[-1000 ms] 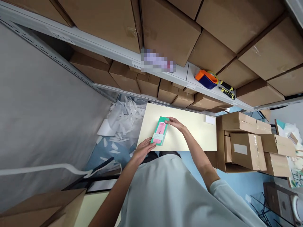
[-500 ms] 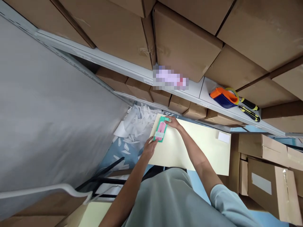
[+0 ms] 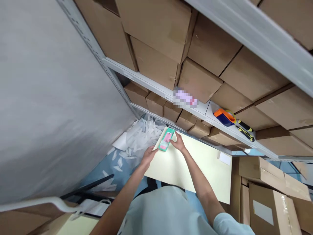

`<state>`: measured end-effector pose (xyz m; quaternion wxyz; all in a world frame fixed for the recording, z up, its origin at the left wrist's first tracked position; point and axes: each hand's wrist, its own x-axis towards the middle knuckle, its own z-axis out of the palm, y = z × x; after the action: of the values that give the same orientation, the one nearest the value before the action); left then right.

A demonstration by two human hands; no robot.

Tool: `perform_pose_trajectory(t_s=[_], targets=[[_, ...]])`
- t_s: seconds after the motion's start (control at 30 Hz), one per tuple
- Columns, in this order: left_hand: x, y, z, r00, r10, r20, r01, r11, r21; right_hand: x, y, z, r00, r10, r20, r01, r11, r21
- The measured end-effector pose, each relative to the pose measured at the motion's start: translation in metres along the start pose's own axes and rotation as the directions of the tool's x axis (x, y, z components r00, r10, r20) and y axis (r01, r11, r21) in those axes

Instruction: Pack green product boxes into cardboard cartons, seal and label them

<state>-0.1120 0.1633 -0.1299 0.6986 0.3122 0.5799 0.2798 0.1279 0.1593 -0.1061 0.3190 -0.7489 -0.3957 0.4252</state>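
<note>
A slim green package (image 3: 167, 139) with a pink front and a pale band across it is over the left end of a cream-coloured board. My right hand (image 3: 178, 142) grips it from its right side, with the thumb lying over the pink front and the other fingers along the edge. Close to the lower left corner of the package is my left hand (image 3: 148, 156), its fingers stretched out. Whether its fingertips touch that corner I cannot tell. The cream board (image 3: 195, 160) lies beneath both hands.
White paper scraps (image 3: 141, 133) are heaped left of the board. A small stack of white cards (image 3: 224, 158) sits at its right end. On the shelf are an orange-and-blue tape dispenser (image 3: 224, 117) and cutters (image 3: 245, 133). Cardboard boxes (image 3: 262, 205) stand at right; a grey wall (image 3: 53, 98) at left.
My left hand has come off the package's lower end and shifted left. My right hand has slid from its top corner down its right side. The view has tilted, showing more shelf above.
</note>
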Motion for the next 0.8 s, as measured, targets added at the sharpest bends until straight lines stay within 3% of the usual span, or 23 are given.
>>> perform_pose_trajectory(t_s=[0.17,0.3,0.47,0.6,0.8], targets=[[-0.047,0.019,-0.03,0.995,0.082,-0.059,-0.086,0.994,-0.065,-0.087,-0.001,-0.008,0.99,-0.136,-0.031,0.138,0.988,0.077],[-0.08,0.027,-0.037,0.989,0.147,-0.032,-0.15,0.981,-0.122,-0.141,-0.017,-0.011,0.984,-0.18,-0.009,0.179,0.978,0.105],[-0.13,0.041,-0.03,0.962,0.273,-0.011,-0.27,0.945,-0.184,-0.169,-0.057,-0.009,0.96,-0.279,0.023,0.277,0.958,0.068],[-0.168,0.048,-0.032,0.927,0.369,-0.064,-0.374,0.905,-0.202,-0.182,-0.085,0.0,0.926,-0.365,0.091,0.358,0.93,0.086],[-0.219,0.024,-0.042,0.819,0.526,-0.23,-0.544,0.839,-0.019,-0.214,-0.099,0.019,0.83,-0.477,0.288,0.452,0.879,0.154]])
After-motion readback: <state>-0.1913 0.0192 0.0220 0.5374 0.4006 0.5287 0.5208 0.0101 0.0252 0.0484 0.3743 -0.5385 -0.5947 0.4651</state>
